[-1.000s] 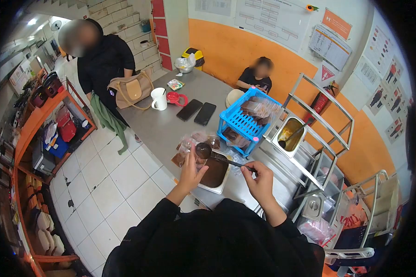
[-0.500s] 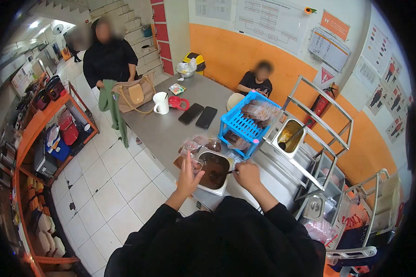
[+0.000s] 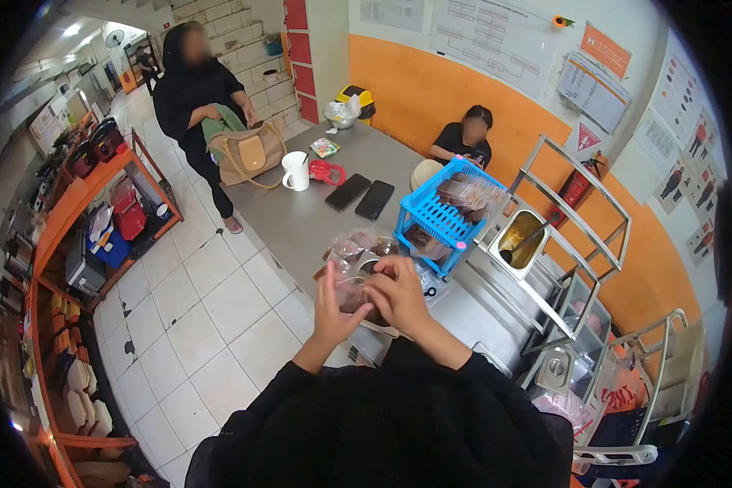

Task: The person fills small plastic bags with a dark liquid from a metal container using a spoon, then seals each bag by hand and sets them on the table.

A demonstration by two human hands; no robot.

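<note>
Both of my hands are over a metal pan (image 3: 389,330) at the table's near edge, hiding most of it. My left hand (image 3: 333,315) is closed around the side of a clear plastic bag (image 3: 348,294) with brown stuff in it. My right hand (image 3: 400,301) has its fingers bent and pinched at the same bag's upper edge. Filled clear bags (image 3: 354,244) lie just beyond the hands. To their right stands a blue plastic basket rack (image 3: 443,213) holding more brown-filled bags (image 3: 468,193).
Two phones (image 3: 361,197), a white mug (image 3: 296,171), a red item (image 3: 327,172) and a tan handbag (image 3: 252,154) are farther up the table. A second metal pan (image 3: 519,242) sits by a metal rack (image 3: 573,244) at right. Two people (image 3: 199,98) are beyond the table.
My right hand has left the dark handle at the pan's right side and moved left to the bag by my left hand. The standing person has drawn the green cloth up into the handbag.
</note>
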